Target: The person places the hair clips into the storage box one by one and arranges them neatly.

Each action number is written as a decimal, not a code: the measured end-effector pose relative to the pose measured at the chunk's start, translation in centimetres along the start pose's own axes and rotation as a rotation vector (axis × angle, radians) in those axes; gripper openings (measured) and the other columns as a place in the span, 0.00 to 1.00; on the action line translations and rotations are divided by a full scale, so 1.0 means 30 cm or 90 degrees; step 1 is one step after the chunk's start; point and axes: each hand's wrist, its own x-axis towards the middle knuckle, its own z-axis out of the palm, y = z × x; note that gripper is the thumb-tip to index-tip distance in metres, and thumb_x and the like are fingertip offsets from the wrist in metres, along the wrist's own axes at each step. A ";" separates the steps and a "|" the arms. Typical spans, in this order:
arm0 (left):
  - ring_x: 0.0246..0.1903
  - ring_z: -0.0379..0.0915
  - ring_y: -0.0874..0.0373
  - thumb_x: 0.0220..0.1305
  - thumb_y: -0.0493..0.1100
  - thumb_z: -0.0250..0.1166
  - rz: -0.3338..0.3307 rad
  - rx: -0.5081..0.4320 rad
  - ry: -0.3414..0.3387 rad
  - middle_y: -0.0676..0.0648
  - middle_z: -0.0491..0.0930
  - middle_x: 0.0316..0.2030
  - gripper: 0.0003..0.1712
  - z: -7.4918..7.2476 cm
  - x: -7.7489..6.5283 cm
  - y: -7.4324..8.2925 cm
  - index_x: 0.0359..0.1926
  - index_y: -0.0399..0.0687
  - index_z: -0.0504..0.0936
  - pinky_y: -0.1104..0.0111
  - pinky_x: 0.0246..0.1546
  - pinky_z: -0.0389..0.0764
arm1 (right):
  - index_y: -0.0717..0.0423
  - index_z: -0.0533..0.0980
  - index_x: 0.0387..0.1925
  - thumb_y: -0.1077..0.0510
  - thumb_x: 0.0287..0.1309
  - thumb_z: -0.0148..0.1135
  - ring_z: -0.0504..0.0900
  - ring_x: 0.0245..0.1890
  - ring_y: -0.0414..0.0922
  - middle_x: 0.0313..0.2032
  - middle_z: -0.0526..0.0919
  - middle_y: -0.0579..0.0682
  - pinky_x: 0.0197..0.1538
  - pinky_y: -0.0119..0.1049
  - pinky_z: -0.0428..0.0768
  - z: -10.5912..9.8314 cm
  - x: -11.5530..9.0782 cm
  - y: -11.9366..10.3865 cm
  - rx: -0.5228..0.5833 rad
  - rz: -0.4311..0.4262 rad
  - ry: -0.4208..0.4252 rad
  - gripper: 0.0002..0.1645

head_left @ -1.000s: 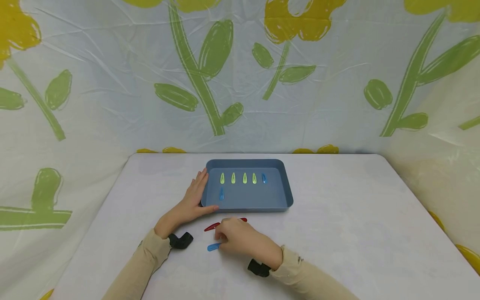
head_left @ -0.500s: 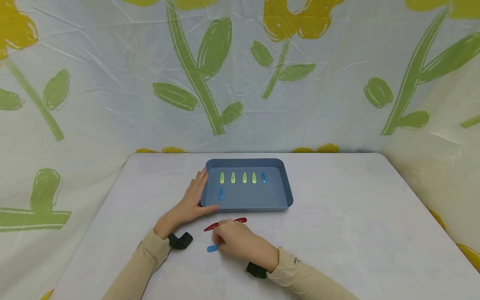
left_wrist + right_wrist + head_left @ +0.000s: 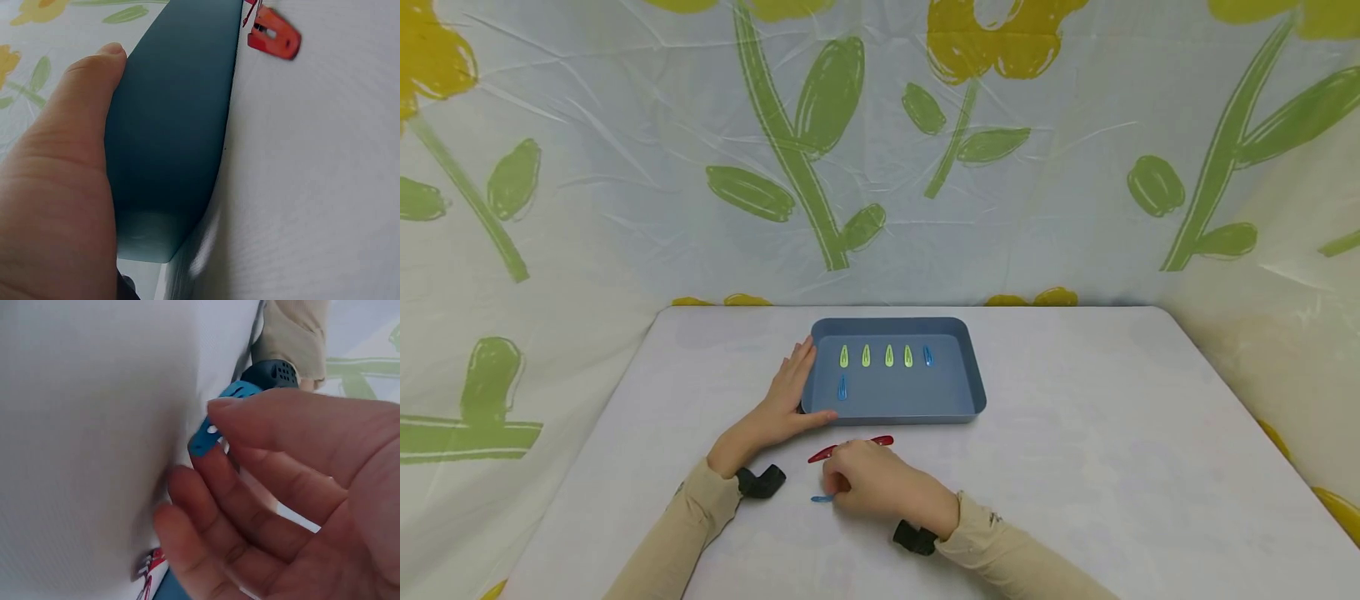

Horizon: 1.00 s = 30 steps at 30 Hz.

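Note:
My right hand (image 3: 872,479) pinches a blue snap hair clip (image 3: 203,440) between thumb and index finger, low over the table in front of the tray. In the head view just the clip's left end shows past the fingers. My left hand (image 3: 775,410) lies with straight fingers along the left side of the blue-grey tray (image 3: 917,396), its thumb on the front edge. Red hair clips (image 3: 882,440) lie between the tray and my right hand, which partly covers them. Inside the tray stands a row of several green clips (image 3: 867,356), ending in a blue clip (image 3: 928,356).
A second blue clip (image 3: 842,388) lies below the row, at the tray's left. The white table (image 3: 1075,467) backs onto a flower-printed sheet (image 3: 1045,200). Black wrist cameras (image 3: 762,482) are worn on both wrists.
The blue hair clip has tilted in my right fingers and now shows edge-on, as a thinner strip. My right hand has shifted slightly left. My left hand and the tray have stayed put.

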 end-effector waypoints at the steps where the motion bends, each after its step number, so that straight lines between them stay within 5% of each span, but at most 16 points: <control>1: 0.75 0.27 0.33 0.59 0.65 0.68 0.003 0.000 0.001 0.34 0.34 0.77 0.66 0.000 0.000 0.000 0.76 0.28 0.40 0.40 0.70 0.34 | 0.48 0.80 0.23 0.69 0.48 0.69 0.69 0.25 0.31 0.20 0.71 0.35 0.29 0.22 0.67 -0.003 0.000 0.001 0.010 -0.004 0.002 0.12; 15: 0.74 0.27 0.31 0.61 0.67 0.65 0.010 -0.007 0.000 0.32 0.34 0.77 0.66 -0.001 0.000 -0.002 0.76 0.29 0.40 0.39 0.70 0.33 | 0.48 0.77 0.23 0.69 0.49 0.69 0.72 0.22 0.30 0.22 0.75 0.37 0.28 0.22 0.73 -0.044 -0.001 0.014 0.187 -0.059 0.071 0.13; 22: 0.74 0.27 0.30 0.61 0.66 0.66 0.013 -0.008 0.000 0.33 0.33 0.77 0.65 -0.002 0.000 0.000 0.76 0.27 0.40 0.38 0.69 0.33 | 0.60 0.71 0.20 0.74 0.46 0.67 0.83 0.40 0.33 0.39 0.87 0.52 0.40 0.29 0.82 -0.050 -0.001 0.013 0.305 -0.106 0.079 0.14; 30: 0.74 0.28 0.30 0.61 0.67 0.66 0.013 -0.008 -0.001 0.31 0.35 0.76 0.65 -0.001 0.002 -0.002 0.76 0.29 0.40 0.38 0.69 0.33 | 0.57 0.69 0.18 0.76 0.47 0.63 0.85 0.41 0.34 0.35 0.88 0.55 0.41 0.33 0.83 -0.062 -0.004 0.017 0.376 -0.103 0.074 0.16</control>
